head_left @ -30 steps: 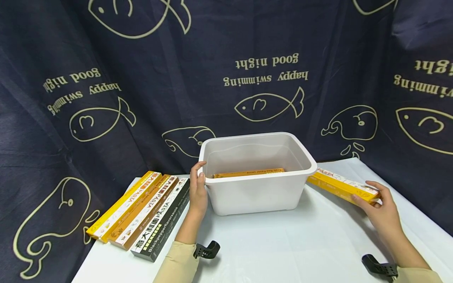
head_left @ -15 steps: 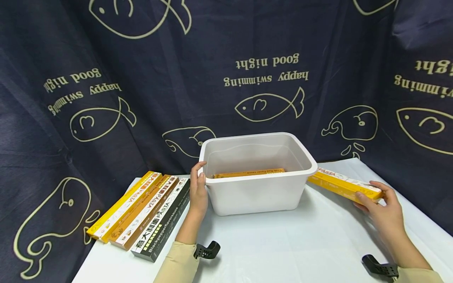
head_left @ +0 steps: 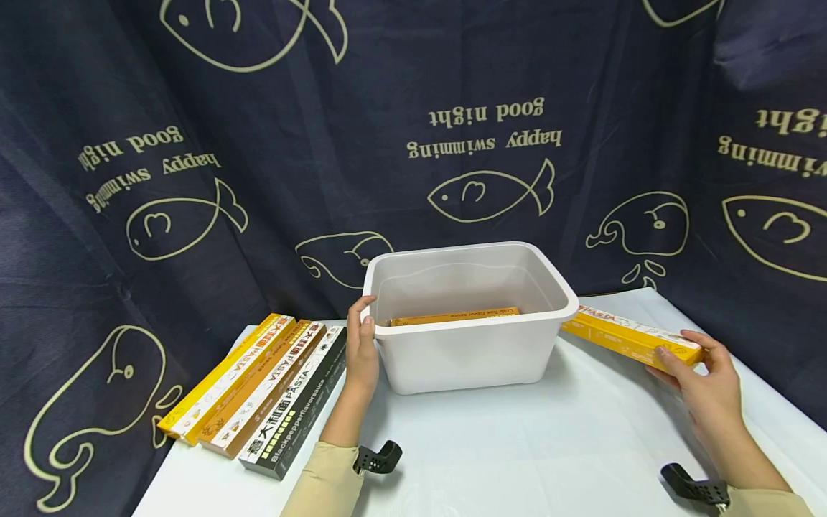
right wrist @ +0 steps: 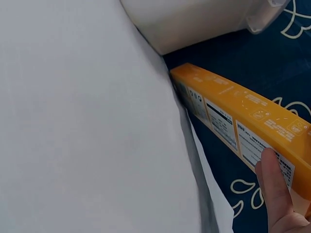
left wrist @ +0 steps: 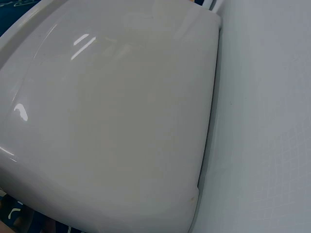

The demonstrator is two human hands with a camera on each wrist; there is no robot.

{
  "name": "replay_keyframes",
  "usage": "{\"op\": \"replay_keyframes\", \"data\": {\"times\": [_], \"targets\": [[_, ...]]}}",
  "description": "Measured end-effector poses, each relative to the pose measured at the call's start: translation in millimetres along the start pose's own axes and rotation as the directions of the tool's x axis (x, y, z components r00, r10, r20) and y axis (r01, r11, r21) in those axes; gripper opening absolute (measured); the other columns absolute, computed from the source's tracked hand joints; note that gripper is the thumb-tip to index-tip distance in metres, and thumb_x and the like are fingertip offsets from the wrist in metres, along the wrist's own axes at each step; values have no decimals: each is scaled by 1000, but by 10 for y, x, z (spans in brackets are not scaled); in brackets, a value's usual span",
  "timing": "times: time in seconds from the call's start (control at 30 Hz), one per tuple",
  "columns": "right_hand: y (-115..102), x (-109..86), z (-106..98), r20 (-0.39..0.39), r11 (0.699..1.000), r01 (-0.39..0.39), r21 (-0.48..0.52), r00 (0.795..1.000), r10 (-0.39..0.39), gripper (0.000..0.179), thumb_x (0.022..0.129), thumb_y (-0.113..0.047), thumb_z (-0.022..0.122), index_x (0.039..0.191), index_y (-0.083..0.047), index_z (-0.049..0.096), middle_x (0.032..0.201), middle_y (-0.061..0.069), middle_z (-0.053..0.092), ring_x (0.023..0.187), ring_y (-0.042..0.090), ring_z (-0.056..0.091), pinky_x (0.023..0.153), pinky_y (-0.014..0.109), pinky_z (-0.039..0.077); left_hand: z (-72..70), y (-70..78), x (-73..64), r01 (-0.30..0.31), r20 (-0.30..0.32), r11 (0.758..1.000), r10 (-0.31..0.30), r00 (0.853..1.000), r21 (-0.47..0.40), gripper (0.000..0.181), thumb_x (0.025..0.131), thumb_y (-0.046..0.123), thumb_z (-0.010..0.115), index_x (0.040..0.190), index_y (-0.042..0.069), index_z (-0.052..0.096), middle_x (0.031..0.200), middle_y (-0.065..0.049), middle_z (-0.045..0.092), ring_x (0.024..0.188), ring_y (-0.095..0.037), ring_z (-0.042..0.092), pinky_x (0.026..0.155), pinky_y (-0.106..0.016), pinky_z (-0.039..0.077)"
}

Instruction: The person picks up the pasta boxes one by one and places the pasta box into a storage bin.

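My left hand grips the left rim of a white plastic bin, its fingertips over the edge. Inside the bin lies an orange pasta box lettered "Crab Roe flavor sauce". On the right, my right hand pinches the near end of a yellow pasta box, thumb on the near side and fingers at the far edge. The box slants back toward the bin, its far end partly hidden behind the bin's right side. In the right wrist view, fingers press against the box's labelled side.
Left of the bin lie a yellow pasta box, a brown pasta box and a black pasta box, side by side. A dark fish-print curtain hangs behind the white-covered table.
My right hand has shifted slightly right with the yellow pasta box, whose near end moved outward and a little up. The left hand and the bin have stayed in place.
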State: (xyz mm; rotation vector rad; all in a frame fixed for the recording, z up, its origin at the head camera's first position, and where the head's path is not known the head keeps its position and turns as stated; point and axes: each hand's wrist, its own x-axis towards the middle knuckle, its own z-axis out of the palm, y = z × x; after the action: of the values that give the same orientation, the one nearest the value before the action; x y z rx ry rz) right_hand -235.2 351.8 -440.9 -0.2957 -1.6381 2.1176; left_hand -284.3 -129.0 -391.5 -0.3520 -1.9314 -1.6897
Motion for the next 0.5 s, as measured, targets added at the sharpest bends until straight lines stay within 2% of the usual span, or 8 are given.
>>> {"op": "replay_keyframes", "data": {"times": [0.27,0.5], "targets": [[-19,8,8,-15,999,-28,44,999,28,63,83,5,75,133,-25,52,117,-15,40,99,8,47,59,28,59,-1,23,-2,7,10,1000,-7,1000,0,48,100,36,30,142,17,43,153,-8,38,138,-31,40,112,-59,28],[-42,5,7,-17,997,-69,45,997,70,64,83,2,76,134,-28,51,116,-16,40,101,8,47,59,29,59,1,18,1,-2,0,1000,2,1000,-8,48,100,34,31,142,15,44,151,-10,41,135,-31,41,112,-57,28]]}}
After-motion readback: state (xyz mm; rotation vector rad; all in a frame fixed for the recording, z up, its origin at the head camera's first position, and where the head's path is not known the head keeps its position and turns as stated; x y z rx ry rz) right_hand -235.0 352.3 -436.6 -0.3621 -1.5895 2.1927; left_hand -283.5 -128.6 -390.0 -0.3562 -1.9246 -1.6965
